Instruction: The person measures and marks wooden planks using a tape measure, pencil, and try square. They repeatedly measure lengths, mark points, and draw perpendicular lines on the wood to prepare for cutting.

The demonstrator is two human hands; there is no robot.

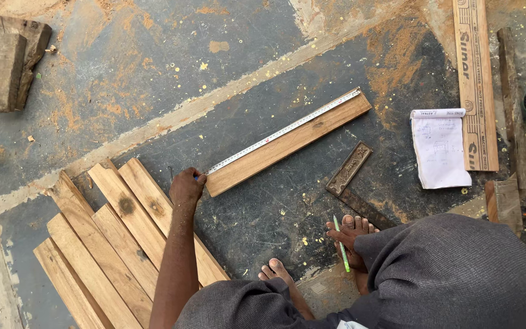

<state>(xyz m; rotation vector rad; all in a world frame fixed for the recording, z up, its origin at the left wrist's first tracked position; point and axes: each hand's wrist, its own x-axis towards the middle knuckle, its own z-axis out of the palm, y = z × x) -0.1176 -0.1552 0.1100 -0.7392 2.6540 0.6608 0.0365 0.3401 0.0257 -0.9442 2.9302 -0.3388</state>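
Left hand (187, 186) pins the tape measure (284, 131) at the wooden strip's (290, 144) near end; strip runs up-right. Right hand (349, 234), well apart, grips a green pencil (341, 244).

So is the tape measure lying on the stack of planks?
No, the tape measure lies along the single board, apart from the stacked planks.
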